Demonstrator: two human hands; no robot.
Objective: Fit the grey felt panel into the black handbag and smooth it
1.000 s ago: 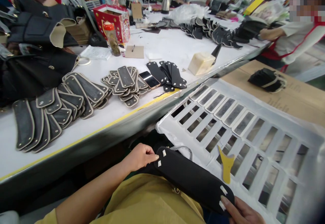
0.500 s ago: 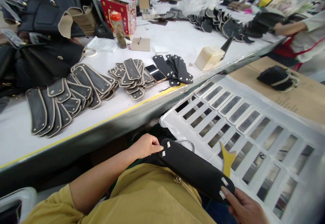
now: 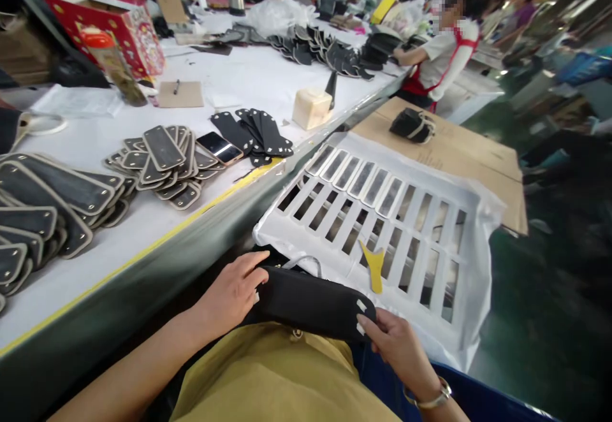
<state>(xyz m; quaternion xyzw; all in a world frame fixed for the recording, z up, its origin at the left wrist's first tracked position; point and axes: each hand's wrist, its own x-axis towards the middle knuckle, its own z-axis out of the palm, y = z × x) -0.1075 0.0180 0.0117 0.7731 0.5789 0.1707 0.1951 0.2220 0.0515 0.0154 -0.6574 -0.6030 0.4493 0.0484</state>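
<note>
A long black leather strap piece [image 3: 310, 304] with small white tabs at its ends lies across my lap. My left hand [image 3: 233, 292] grips its left end, fingers closed over the edge. My right hand [image 3: 394, 342] pinches its right end by the white tabs. Just beyond the piece stands a white slotted rack [image 3: 373, 211] wrapped in plastic, with a yellow scraper [image 3: 373, 266] lying on it.
The white worktable [image 3: 143, 231] to my left carries fanned stacks of black pieces [image 3: 162, 157], a phone [image 3: 218, 146], black strap pieces [image 3: 255, 132], a cream block [image 3: 310, 106] and a red box [image 3: 109, 17]. A person [image 3: 444, 58] works at the far end. Cardboard [image 3: 454, 148] lies beyond the rack.
My view has swung to the right. My left hand has closed further over the piece's left end, covering the tabs there. My right hand has come up along the right end.
</note>
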